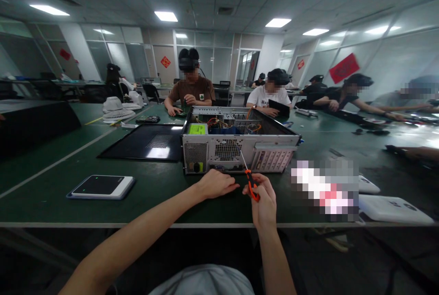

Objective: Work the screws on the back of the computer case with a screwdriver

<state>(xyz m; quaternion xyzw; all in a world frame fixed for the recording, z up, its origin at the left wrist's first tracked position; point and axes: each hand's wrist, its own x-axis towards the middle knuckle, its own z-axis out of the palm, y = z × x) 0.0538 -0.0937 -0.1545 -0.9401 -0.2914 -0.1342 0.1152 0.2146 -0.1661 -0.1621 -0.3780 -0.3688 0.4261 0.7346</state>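
A desktop computer case (236, 151) lies on its side with its top uncovered. Its rear panel, with a perforated fan grille (226, 149) and slot covers (274, 160), faces me. In my right hand (265, 199) is a screwdriver (251, 184) with an orange and black handle, its thin shaft slanting up and left toward the rear panel beside the grille. Whether the tip touches the metal I cannot tell. My left hand (216, 184) rests on the table just in front of the case, fingers loosely extended to the right, holding nothing visible.
A black side panel (137, 144) lies left of the case on the green table (151, 190). Nearer me is a white and dark flat device (101, 186). White power banks (394, 209) sit at right. White fans (118, 111) stand farther back. Across the table, people (194, 87) work.
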